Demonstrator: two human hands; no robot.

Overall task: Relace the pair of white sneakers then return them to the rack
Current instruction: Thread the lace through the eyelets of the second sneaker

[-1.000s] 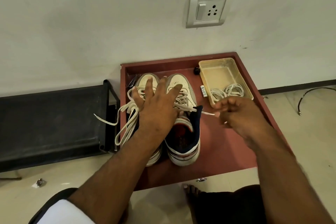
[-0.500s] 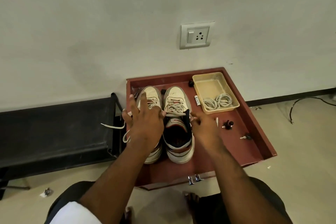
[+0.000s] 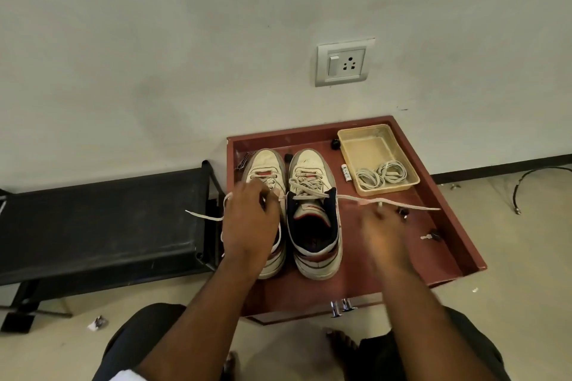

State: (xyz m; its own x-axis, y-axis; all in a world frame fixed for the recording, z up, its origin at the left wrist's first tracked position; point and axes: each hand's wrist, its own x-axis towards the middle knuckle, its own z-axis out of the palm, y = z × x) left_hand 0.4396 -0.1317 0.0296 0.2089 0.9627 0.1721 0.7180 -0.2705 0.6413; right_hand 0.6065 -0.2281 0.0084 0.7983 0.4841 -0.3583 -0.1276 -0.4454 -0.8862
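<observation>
Here, two sneakers (image 3: 292,213) in tray (image 3: 448,244), both hands (image 3: 249,219) pinching one lace (image 3: 349,197).

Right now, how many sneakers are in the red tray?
2. The left sneaker sits partly under the left hand; the right sneaker stands beside it, toes toward the wall.

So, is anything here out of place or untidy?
Yes. Small loose things lie scattered on the red tray: a battery beside the beige basket and little black pieces near the right hand. A lace from the left sneaker hangs over the tray's edge.
</observation>
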